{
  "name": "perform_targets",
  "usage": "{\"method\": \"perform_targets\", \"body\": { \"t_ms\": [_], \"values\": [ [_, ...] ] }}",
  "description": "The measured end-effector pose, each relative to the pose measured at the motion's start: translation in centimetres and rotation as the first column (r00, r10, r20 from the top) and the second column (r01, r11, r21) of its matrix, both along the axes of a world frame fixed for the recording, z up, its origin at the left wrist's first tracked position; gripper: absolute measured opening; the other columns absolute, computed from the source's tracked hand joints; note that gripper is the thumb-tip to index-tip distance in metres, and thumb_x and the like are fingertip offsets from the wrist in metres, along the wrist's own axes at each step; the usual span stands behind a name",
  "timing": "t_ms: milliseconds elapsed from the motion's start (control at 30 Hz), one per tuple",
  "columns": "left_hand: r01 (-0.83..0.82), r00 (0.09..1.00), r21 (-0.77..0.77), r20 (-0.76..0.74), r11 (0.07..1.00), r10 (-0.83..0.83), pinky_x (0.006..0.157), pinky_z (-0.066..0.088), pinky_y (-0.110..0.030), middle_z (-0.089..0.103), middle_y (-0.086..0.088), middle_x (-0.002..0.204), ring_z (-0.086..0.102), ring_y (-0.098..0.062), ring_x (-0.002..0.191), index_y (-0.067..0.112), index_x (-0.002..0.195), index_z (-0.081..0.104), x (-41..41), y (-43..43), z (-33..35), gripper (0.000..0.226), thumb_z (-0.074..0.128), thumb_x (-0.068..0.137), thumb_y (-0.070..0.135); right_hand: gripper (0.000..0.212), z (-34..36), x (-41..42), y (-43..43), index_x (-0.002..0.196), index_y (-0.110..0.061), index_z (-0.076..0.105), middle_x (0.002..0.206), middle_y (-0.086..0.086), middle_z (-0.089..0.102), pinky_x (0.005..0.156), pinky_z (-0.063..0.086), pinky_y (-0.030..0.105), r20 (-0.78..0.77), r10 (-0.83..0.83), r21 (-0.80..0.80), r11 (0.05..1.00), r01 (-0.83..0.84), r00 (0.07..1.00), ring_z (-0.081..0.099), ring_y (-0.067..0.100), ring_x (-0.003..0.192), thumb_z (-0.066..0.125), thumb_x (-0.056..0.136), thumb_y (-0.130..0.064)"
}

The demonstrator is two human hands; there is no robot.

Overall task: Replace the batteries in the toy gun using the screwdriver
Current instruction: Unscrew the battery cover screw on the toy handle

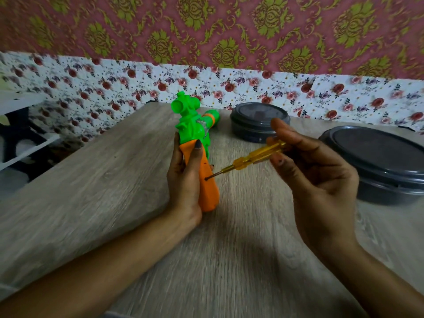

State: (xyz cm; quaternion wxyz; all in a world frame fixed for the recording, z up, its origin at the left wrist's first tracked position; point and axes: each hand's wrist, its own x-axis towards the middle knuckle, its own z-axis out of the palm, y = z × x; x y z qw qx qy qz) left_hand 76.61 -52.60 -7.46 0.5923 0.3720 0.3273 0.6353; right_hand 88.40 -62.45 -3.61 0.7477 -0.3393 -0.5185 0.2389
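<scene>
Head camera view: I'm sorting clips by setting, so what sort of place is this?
Probably a room in a home rather than a workshop: damask wallpaper above a floral-print strip, and a wood-grain table with a far lidded container and a near lidded container on it.

Screwdriver (250, 157) tip on toy gun (192, 131) too blurred for me | right hand (316, 171) hides handle end | 3 o'clock tub (376, 152) cropped

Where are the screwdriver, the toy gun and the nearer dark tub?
screwdriver (254, 154): head view, on its yellow handle.
toy gun (208, 193): head view, on its orange grip.
nearer dark tub (376, 154): head view, on its lid.
</scene>
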Motion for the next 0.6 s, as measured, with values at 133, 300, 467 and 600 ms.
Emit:
{"method": "perform_targets", "body": {
  "t_ms": [133, 300, 467, 600],
  "values": [
    [-0.018, 1.000, 0.000, -0.010, 1.000, 0.018, 0.055, 0.050, -0.012, 0.060, 0.001, 0.107, 0.057, -0.002, 0.076, 0.016, 0.134, 0.048, 0.1, -0.1, 0.0, 0.044, 0.052, 0.091, 0.020, 0.014, 0.1, 0.4, 0.0, 0.075, -0.023, 0.072, 0.091, 0.004, 0.066, 0.081, 0.053, 0.027, -0.018, -0.034, 0.019, 0.999, 0.035, 0.999, 0.067, 0.017, 0.094, 0.073, 0.061, -0.026],
    [-0.004, 1.000, 0.010, -0.014, 1.000, 0.004, 0.057, 0.050, -0.012, 0.062, 0.004, 0.102, 0.059, 0.000, 0.074, 0.018, 0.135, 0.047, 0.0, 0.0, -0.1, 0.045, 0.052, 0.090, 0.020, 0.031, 0.6, 0.0, -0.2, 0.101, -0.015, 0.064, 0.096, -0.012, 0.070, 0.086, 0.052, 0.023, 0.109, -0.100, 0.014, 0.995, 0.099, 0.989, 0.065, 0.008, 0.098, 0.067, 0.070, -0.016],
    [0.000, 1.000, 0.019, 0.010, 1.000, 0.000, 0.061, 0.052, -0.015, 0.060, -0.001, 0.118, 0.060, -0.003, 0.084, 0.017, 0.138, 0.043, 0.0, 0.0, -0.1, 0.047, 0.050, 0.092, 0.017, 0.028, 0.3, -0.6, -0.6, 0.105, -0.010, 0.060, 0.109, 0.005, 0.064, 0.086, 0.052, 0.026, 0.178, -0.081, 0.090, 0.994, 0.066, 0.981, 0.062, 0.028, 0.108, 0.062, 0.077, -0.011],
    [0.006, 1.000, 0.022, 0.008, 1.000, -0.006, 0.065, 0.053, -0.019, 0.059, -0.002, 0.120, 0.058, -0.011, 0.094, 0.017, 0.138, 0.043, 0.0, 0.0, -0.1, 0.047, 0.050, 0.092, 0.018, 0.024, 0.4, -0.5, -0.5, 0.095, -0.014, 0.063, 0.094, 0.005, 0.061, 0.080, 0.053, 0.022, 0.218, -0.147, 0.078, 0.988, 0.133, 0.965, 0.063, 0.013, 0.092, 0.067, 0.071, -0.019]
  ]
}}
